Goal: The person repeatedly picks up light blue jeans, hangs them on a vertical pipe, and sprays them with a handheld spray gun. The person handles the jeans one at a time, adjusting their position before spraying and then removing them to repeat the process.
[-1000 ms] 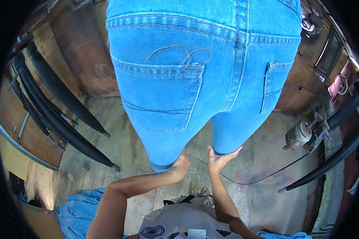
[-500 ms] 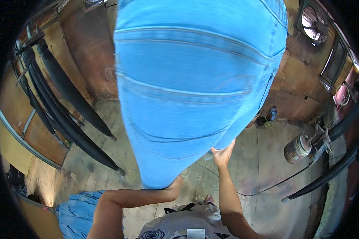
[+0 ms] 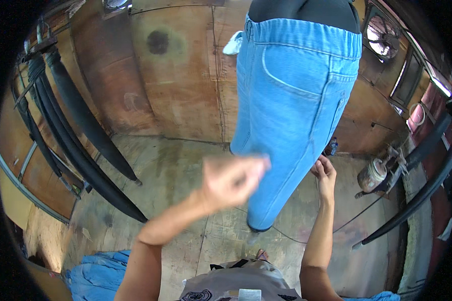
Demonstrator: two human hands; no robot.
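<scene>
Light blue jeans (image 3: 291, 100) with an elastic waistband are pulled over a black form (image 3: 306, 11) in front of me, the legs tapering down toward the floor. My left hand (image 3: 233, 183) is smeared by motion and overlaps the left side of a leg in the picture; its fingers cannot be made out. On the other side, my right hand (image 3: 325, 173) has its fingers bent in at the right edge of the jeans, with the fingertips against the denim.
Long black tapered forms (image 3: 93, 155) hang at the left. A spray gun with a metal cup (image 3: 372, 175) hangs at the right, its hose trailing across the floor, beside more black forms (image 3: 412, 215). Blue garments (image 3: 98, 276) lie at lower left. A fan (image 3: 382, 36) is set in the wall.
The jeans have turned from their pocketless, seam-crossed side to one showing waistband and front pocket, and stand farther right. My left hand has risen; my right hand has moved right and up.
</scene>
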